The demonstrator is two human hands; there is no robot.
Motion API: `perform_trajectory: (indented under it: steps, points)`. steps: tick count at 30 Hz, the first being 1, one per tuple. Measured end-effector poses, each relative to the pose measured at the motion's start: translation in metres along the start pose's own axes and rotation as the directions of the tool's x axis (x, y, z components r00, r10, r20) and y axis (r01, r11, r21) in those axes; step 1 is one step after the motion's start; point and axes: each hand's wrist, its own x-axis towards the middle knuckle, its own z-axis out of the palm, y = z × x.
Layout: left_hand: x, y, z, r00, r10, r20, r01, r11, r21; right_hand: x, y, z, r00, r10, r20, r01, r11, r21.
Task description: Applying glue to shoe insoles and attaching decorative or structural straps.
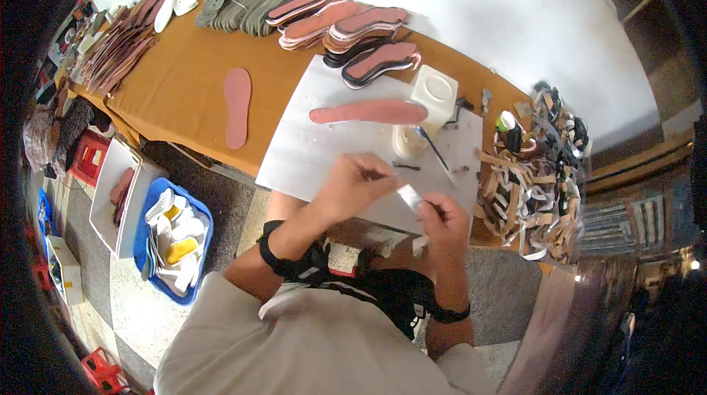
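Note:
A short white strip (409,197) is stretched between my two hands above the near edge of a white work sheet (291,144). My left hand (357,187) pinches its upper left end. At the lower right end, my right hand (445,219) is closed on it. Beyond the hands, a pink insole (368,112) lies crosswise on the sheet. Close to its right end stands a small pot (407,143) of pale stuff, with a dark-handled brush (433,147) leaning across it. A small dark strip (406,166) lies just past my fingers.
Another pink insole (237,107) lies on the brown cloth (177,93). Stacked insoles (368,23) and grey-green pieces (247,8) line the back. A white container (434,93) stands behind the pot. Tangled straps (534,189) heap at the right. A blue basket (208,247) sits on the floor.

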Motion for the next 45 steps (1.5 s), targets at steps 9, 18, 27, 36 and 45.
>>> perform_trajectory:
  steps: [9,18,27,36,45]
  points:
    - [0.131,-0.022,-0.060,0.965,0.260,-0.022,-0.166,0.679,0.715,-0.012,0.002,-0.065,0.951,-0.230,-0.204,0.222,0.973,-0.064]
    - [0.146,0.020,-0.045,0.988,0.072,0.138,-0.149,0.695,0.704,-0.023,-0.005,-0.081,0.963,-0.064,-0.263,0.105,0.984,0.146]
    - [0.144,0.027,-0.027,0.987,0.060,0.150,-0.150,0.689,0.709,-0.032,0.001,-0.101,0.963,0.018,-0.270,0.007,0.996,0.090]
    - [0.091,0.060,-0.064,0.887,0.452,0.097,-0.429,0.727,0.536,-0.046,0.005,-0.119,0.974,-0.049,-0.222,0.068,0.994,0.082]
    - [0.035,0.099,0.007,0.912,0.183,0.366,-0.357,0.793,0.493,-0.029,-0.100,-0.120,0.930,-0.368,0.013,0.368,0.930,0.005]
